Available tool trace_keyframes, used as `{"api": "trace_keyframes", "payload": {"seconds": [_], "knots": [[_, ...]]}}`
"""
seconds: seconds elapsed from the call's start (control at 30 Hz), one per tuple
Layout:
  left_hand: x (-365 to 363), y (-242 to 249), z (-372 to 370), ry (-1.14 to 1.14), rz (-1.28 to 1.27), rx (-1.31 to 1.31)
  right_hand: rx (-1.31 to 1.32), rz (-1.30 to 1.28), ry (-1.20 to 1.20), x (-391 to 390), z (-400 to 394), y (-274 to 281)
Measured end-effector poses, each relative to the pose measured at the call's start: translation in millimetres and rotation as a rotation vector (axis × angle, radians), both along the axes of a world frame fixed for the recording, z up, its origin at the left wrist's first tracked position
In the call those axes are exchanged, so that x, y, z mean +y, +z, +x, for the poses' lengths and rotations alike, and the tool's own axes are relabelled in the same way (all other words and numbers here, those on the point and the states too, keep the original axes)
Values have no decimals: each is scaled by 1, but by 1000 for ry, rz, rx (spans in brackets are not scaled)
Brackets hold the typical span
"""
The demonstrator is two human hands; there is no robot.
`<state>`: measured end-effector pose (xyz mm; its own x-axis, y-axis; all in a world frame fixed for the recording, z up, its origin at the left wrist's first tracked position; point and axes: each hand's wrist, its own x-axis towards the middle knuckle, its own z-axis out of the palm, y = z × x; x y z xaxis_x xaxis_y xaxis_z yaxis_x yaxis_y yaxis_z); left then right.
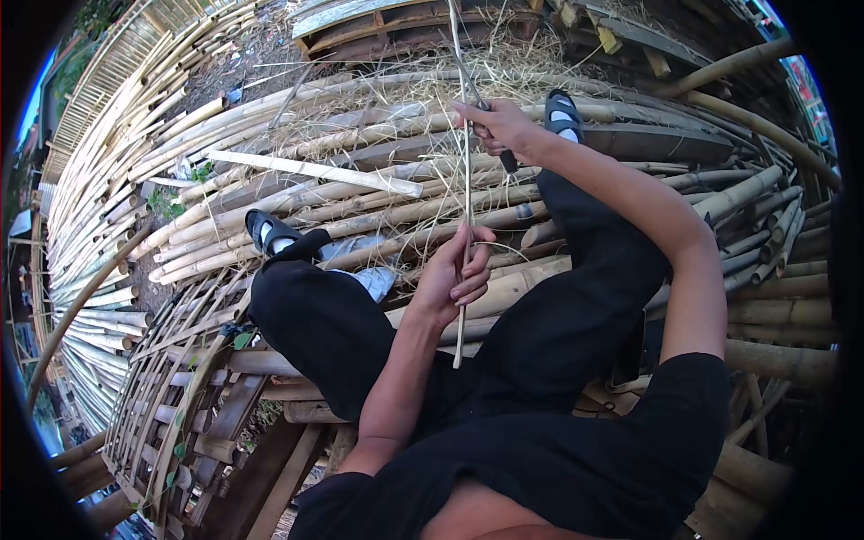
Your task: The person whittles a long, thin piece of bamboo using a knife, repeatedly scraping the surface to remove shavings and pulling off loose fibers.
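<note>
A long, thin bamboo strip [467, 184] runs almost straight up the view, from between my thighs to the top edge. My left hand [450, 277] is closed around its lower part, the thumb lying along it. Farther up, my right hand [502, 128] grips a knife [509, 162] by its dark handle, which sticks out below the fist. The narrow blade points up and away, right beside the strip, and the fingertips of this hand are at the strip too. Pale curled shavings [423, 117] lie scattered beneath and around the strip.
Long bamboo poles [360, 220] cover the ground under my feet. A flat split bamboo slat [315, 171] lies across them at left. Stacked poles [756, 198] are at right, a wooden pallet [360, 27] at the top, and a woven bamboo frame [180, 405] at lower left.
</note>
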<state>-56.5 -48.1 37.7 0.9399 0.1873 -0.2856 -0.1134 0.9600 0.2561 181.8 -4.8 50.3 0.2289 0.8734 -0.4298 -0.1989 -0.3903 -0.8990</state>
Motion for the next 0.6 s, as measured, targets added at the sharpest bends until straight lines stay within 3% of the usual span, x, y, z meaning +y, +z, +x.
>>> {"api": "trace_keyframes", "payload": {"seconds": [0.07,0.1,0.2,0.23,0.3,0.33,0.4,0.6], "knots": [[-4,-1,2,24,217,215,-40,8,-7,0,-2,-4],[-5,-4,1,23,216,214,-81,17,-10,1,-1,-5],[-1,-27,-2,94,655,374,-109,28,-42,-1,-3,-4],[-1,-34,-1,95,652,376,-109,25,-39,-2,-2,-1],[-2,-38,0,253,1399,643,-283,-90,38,-2,0,6],[-1,-38,-1,258,1393,649,-284,-92,46,-4,1,2],[2,-24,-1,256,1495,837,-1030,58,356,-12,-2,-3],[14,-25,-1,219,1673,1061,-1153,65,663,-37,-31,-2]]}}
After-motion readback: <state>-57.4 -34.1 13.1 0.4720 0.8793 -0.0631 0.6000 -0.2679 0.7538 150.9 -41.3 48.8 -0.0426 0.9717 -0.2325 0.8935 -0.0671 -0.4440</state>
